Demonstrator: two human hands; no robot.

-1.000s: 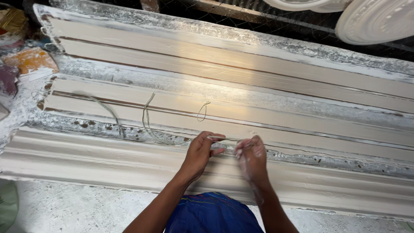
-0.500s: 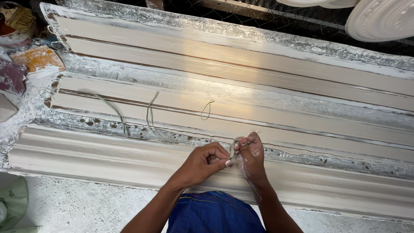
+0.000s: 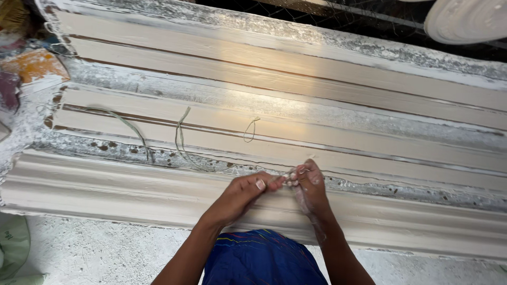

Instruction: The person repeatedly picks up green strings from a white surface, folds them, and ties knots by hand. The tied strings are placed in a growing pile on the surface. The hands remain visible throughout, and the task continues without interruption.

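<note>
Two bare hands meet at the near edge of the long cream plaster moulding strip [image 3: 158, 192], above blue cloth [image 3: 264, 261] at the frame's bottom. Left hand [image 3: 240, 192] and right hand [image 3: 310, 187] are each pinched nearly closed, fingertips together on a thin pale green fibre strand [image 3: 288, 176] held between them just over the strip's rough, crumbly back edge. Judgement: strand is light, limp, likely to slip from dusty fingers; best gripped close to its ends, kept taut. Farther on, similar loose fibre loops [image 3: 182, 140] lie across the flat cream plaster casting bed [image 3: 343, 100]. Beyond, a round white plaster ceiling piece [image 3: 467, 21] sits top right.
</note>
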